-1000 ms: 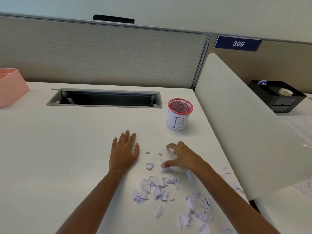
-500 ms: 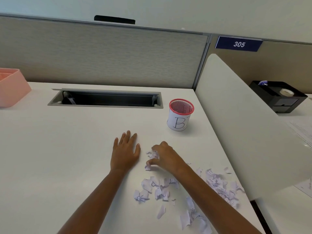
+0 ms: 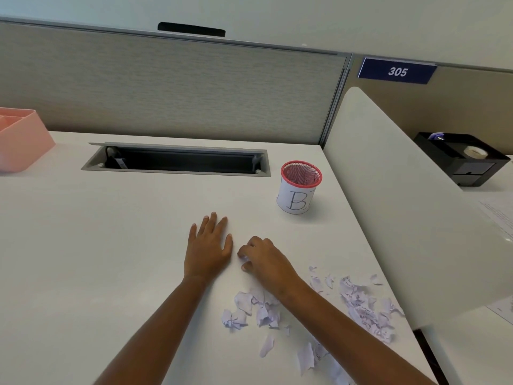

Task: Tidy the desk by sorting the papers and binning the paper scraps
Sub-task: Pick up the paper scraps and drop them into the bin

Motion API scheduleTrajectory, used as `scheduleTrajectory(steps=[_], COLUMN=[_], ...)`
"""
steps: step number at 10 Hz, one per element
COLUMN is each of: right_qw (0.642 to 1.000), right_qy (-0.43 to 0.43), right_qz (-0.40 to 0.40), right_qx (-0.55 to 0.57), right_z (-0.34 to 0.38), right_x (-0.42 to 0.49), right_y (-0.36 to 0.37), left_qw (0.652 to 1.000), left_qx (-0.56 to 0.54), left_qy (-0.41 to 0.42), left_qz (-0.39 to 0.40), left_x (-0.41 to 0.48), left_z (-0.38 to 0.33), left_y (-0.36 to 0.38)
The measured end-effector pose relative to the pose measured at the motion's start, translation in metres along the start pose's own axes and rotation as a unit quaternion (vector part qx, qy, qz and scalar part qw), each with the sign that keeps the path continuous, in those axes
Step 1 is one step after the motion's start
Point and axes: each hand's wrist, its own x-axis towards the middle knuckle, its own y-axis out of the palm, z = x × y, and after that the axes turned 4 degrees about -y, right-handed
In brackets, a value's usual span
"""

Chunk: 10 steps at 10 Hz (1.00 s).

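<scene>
Torn white paper scraps [image 3: 254,308] lie scattered on the white desk [image 3: 111,259] below and right of my hands, with a second heap of scraps [image 3: 366,307] near the desk's right edge. My right hand [image 3: 263,259] has its fingers curled over a few scraps, mostly hidden under them. Flat on the desk just to its left, fingers straight, rests my left hand [image 3: 208,245]. A red mesh cup [image 3: 299,187] wrapped in white paper marked "B" stands upright beyond my right hand.
A pink tray [image 3: 22,140] sits at the far left. A grey cable slot [image 3: 177,159] is sunk into the desk's back. A white divider panel [image 3: 402,204] rises along the right edge; behind it stand a black organiser [image 3: 469,159] and printed sheets [image 3: 499,218].
My right hand swept left from the right scraps, curling its fingers round a few scraps beside my left hand. The left hand stayed flat in place.
</scene>
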Motion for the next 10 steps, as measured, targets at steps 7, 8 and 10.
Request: scheduleTrajectory(steps=[7,8,10], right_qw=[0.942,0.937,0.958], right_qy=[0.115,0.124,0.143], right_qz=[-0.277,-0.306,-0.234], right_qx=[0.152,0.111,0.086], right_z=[-0.066,-0.079,-0.095], right_x=[0.05,0.062,0.068], right_y=[-0.107,-0.118,-0.114], left_qw=[1.0,1.0,1.0], left_qx=[0.006,0.008,0.008], left_qy=[0.0,0.001,0.0], left_qz=[-0.006,-0.005,-0.005], left_x=[0.0,0.001,0.0], left_z=[0.0,0.0,-0.001], left_y=[0.001,0.0,0.0])
